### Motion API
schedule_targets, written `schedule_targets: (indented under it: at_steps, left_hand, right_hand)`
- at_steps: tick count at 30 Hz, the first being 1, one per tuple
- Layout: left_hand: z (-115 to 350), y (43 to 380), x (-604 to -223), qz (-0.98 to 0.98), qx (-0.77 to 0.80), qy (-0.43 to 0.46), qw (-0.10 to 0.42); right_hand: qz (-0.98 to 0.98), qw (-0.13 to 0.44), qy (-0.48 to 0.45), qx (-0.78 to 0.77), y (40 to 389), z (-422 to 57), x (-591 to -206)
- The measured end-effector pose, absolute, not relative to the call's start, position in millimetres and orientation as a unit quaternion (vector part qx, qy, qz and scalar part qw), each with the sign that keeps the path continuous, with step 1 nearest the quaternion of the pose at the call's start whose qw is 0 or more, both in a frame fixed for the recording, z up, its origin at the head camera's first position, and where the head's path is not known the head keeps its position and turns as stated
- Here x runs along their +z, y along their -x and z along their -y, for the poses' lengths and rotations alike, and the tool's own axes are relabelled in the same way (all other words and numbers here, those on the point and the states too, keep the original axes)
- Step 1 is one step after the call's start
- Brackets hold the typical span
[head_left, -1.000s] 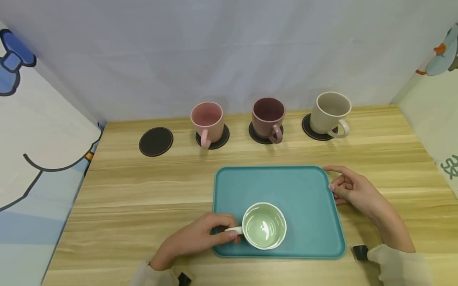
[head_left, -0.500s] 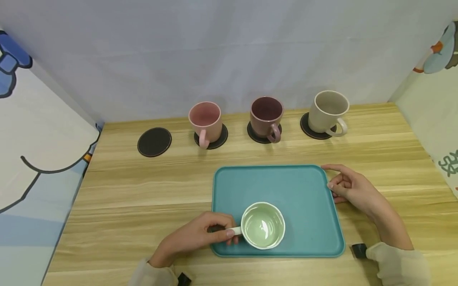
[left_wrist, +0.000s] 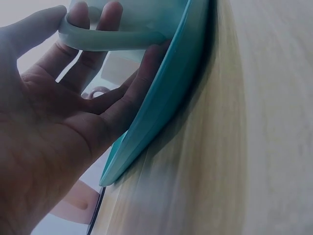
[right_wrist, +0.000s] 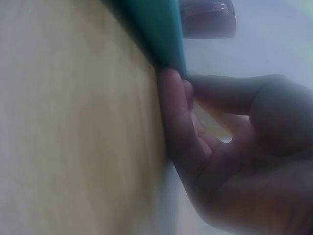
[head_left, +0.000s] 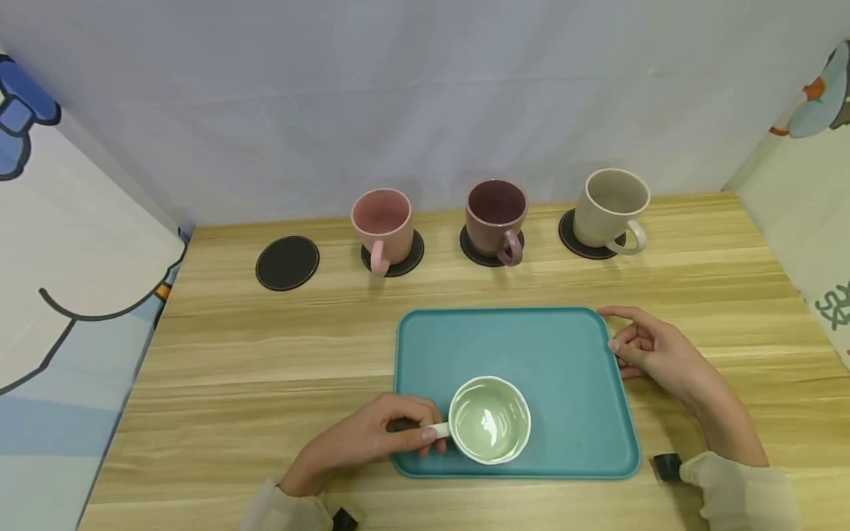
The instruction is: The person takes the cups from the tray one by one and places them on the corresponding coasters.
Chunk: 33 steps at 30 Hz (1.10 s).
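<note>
A pale green mug (head_left: 490, 420) sits upright over the lower middle of a teal tray (head_left: 564, 391), its handle (head_left: 440, 429) pointing left. My left hand (head_left: 378, 435) pinches that handle between thumb and fingers; in the left wrist view the handle (left_wrist: 112, 41) shows with the fingers curled through it, and the lower fingers lie along the tray rim (left_wrist: 161, 83). At the tray's right side, my right hand (head_left: 664, 358) holds the edge, thumb on the rim and index finger reaching to the upper right corner. The right wrist view shows fingertips (right_wrist: 172, 81) against the tray's outer wall.
Along the back of the wooden table (head_left: 265, 354) stand a pink mug (head_left: 392, 236), a dark mauve mug (head_left: 491, 232) and a beige mug (head_left: 600, 214), each on a black coaster. A bare black coaster (head_left: 288, 263) lies at their left. A pale cloth wall (head_left: 425, 96) rises behind.
</note>
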State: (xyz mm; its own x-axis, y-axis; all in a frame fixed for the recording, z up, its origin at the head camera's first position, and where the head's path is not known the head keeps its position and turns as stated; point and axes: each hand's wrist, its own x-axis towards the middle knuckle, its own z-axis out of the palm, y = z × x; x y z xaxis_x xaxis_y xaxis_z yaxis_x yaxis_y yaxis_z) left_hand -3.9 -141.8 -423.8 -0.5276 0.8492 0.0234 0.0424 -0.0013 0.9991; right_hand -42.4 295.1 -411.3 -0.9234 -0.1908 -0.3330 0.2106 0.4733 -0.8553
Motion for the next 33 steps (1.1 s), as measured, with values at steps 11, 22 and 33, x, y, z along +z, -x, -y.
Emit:
schedule_targets:
  at_steps: [11,22,33]
  left_hand:
    - [142.9,5.5,-424.1,-0.606,0.633,-0.342,0.340]
    - [148.0,8.5,-417.6,-0.582,0.671,-0.345,0.304]
    - [169.5,11.9,-398.8,-0.608,0.688,-0.306,0.252]
  right_hand:
    - [-0.838,0.193,-0.002,-0.510,41.3,-295.7,-412.5]
    - [-0.839,0.192,-0.005,-0.508,41.6,-296.4,-413.5]
    - [-0.839,0.194,-0.004,-0.508,43.7,-295.3,-413.7]
